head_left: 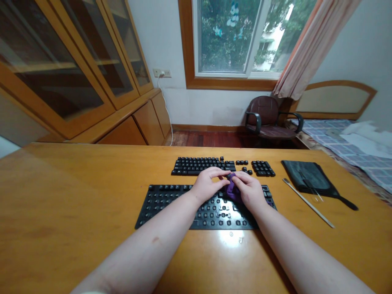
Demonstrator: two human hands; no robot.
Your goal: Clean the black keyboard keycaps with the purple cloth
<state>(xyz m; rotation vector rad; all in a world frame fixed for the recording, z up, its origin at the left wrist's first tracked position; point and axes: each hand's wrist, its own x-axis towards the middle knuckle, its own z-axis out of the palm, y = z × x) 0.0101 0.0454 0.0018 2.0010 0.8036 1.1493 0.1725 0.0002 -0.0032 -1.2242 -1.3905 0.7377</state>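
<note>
A black keyboard frame (171, 204) with its keycaps off lies on the wooden table (76, 212) in front of me. Both hands meet over its right half. My right hand (252, 191) is closed around a purple cloth (232, 190). My left hand (208, 183) pinches a small dark piece, seemingly a keycap, against that cloth. Behind the frame, the removed black keycaps (203, 165) lie set out in keyboard order, with a separate number-pad block (262, 168) to the right.
A dark grey pouch (306, 175) lies at the right with a thin metal rod (308, 203) in front of it. Beyond the table are a glass-fronted cabinet (70, 69), a brown armchair (269, 118), a window and a bed (352, 147).
</note>
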